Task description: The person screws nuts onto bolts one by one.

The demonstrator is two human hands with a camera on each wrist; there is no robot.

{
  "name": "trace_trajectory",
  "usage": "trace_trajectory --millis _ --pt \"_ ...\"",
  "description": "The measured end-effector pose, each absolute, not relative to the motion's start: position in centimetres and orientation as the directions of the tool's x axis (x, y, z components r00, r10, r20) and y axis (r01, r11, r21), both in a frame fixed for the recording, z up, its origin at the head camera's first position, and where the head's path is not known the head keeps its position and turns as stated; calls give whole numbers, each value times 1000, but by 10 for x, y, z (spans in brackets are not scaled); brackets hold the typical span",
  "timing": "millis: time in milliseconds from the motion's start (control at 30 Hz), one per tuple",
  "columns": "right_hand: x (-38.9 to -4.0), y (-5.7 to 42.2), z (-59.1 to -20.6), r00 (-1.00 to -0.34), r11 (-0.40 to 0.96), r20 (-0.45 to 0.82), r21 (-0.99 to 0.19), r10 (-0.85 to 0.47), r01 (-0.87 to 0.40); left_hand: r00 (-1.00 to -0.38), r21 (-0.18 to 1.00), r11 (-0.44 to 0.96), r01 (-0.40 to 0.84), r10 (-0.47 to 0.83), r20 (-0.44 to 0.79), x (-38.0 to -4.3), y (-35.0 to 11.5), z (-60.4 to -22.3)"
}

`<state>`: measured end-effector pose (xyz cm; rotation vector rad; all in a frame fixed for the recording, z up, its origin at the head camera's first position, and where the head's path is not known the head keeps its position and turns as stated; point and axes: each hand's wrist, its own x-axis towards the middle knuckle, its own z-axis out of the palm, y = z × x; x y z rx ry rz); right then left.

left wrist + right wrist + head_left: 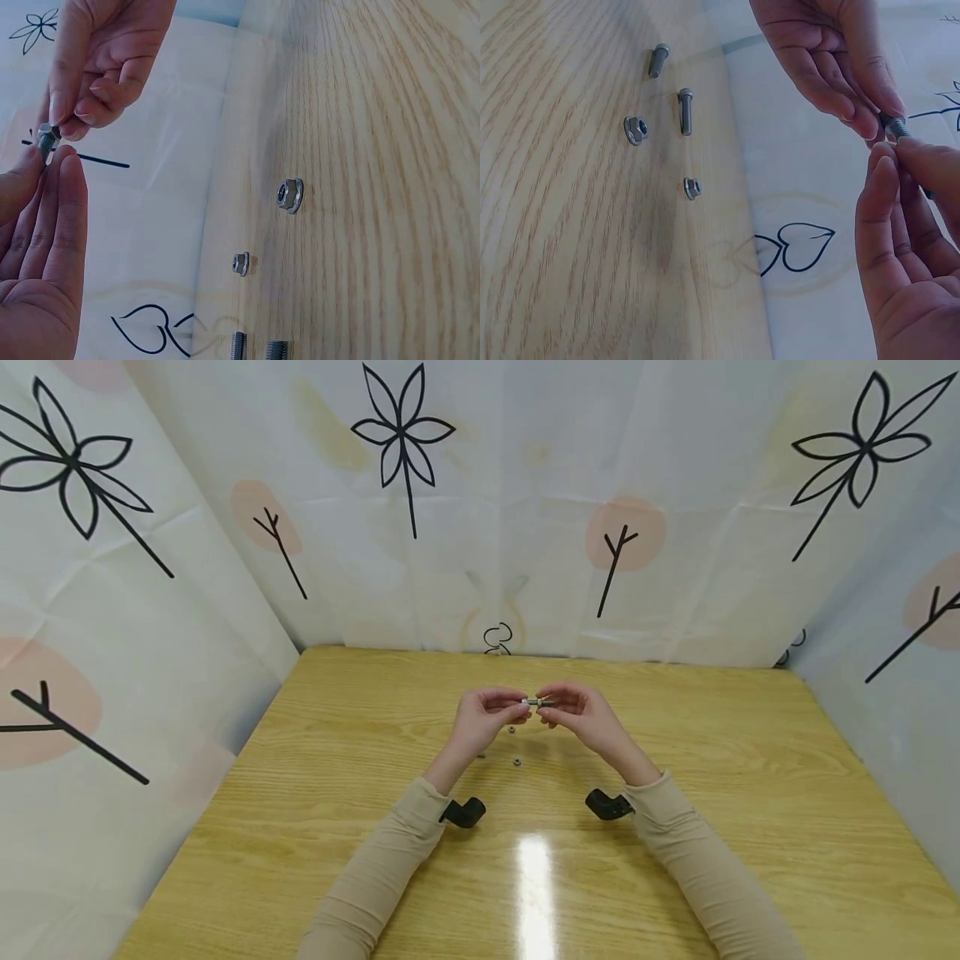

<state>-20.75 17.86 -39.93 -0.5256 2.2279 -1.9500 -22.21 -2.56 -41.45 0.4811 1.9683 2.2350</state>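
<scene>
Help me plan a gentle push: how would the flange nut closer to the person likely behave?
The flange nut would probably slide, not roll: it lies flat on its wide flange. Being squat, it seems unlikely to tip; its metallic sheen suggests stiffness.

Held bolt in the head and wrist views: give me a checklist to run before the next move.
1. Left hand pinching the held bolt: ok.
2. Right hand gripping its other end: ok.
3. Held bolt raised off the table: ok.
4. Depth of any threading: cannot tell; fingers cover part.
5. Two loose nuts in view: ok.
6. Two loose bolts fitted with nuts: not ok; they lie apart.
</scene>
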Motion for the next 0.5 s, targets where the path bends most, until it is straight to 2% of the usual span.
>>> trace_trajectory --millis 233,500 --pt "-209 177 -396 -930 164 114 -970 -349 -181 -935 983 -148 110 321 152 -219 -27 -405" --pt "-210 176 -400 -923 102 146 -976 -356 -194 -923 974 -173 143 333 195 -209 -29 -392"
